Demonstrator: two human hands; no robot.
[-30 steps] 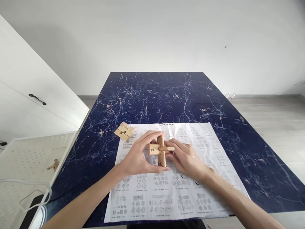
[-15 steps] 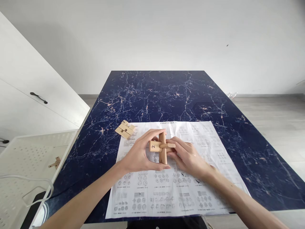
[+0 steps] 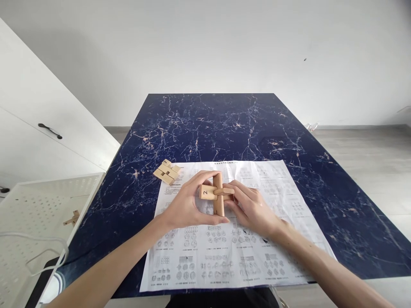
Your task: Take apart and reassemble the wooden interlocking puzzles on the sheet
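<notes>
Both hands hold a wooden cross-shaped puzzle (image 3: 215, 194) just above a printed instruction sheet (image 3: 234, 239). One block end facing me is marked "2". My left hand (image 3: 187, 206) wraps round the puzzle's left side, with thumb under and fingers over the upright piece. From the right, my right hand (image 3: 252, 207) pinches a horizontal piece with its fingers pressed together. Loose notched wooden pieces (image 3: 167, 171) lie stacked on the table beyond my left hand, at the sheet's far left corner.
The dark blue marbled table (image 3: 224, 124) stretches away to a white wall. A white perforated tray (image 3: 35, 209) with a small wooden piece (image 3: 71, 218) stands at the left, below a white cabinet (image 3: 48, 124). A white cable loops at the lower left.
The view has shifted slightly, and the hands and puzzle sit a little higher in the picture. The grip on the puzzle is unchanged.
</notes>
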